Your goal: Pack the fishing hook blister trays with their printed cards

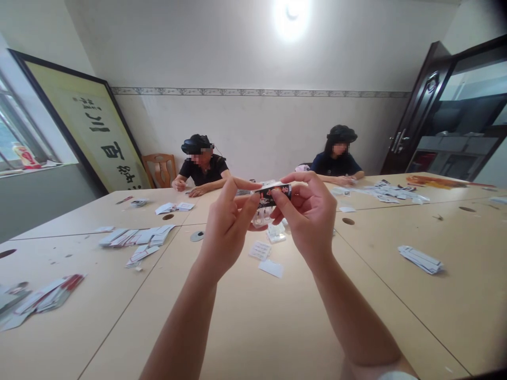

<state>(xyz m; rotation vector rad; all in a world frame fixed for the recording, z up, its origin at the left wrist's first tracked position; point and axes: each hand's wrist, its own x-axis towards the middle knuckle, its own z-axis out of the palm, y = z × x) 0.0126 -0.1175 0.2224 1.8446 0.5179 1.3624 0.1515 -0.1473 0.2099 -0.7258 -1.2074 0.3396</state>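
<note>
Both my hands are raised over the table, holding one small clear packet [262,215] with a black printed label [273,196] along its top. My left hand [229,221] grips the left end, its thumb on the label. At the right end, my right hand [311,214] presses the label with its thumb, fingers curled behind. Small hook-like shapes show through the clear part below the label. Beneath the hands on the table lie a clear packet [276,233], a printed card [260,250] and a plain white card [271,268].
Stacks of white cards [137,237] lie left on the table [253,327], with more [51,296] at the near left and a bundle [421,259] at the right. Across the table sit two people [204,169] [336,161], near a pile of packets [386,191].
</note>
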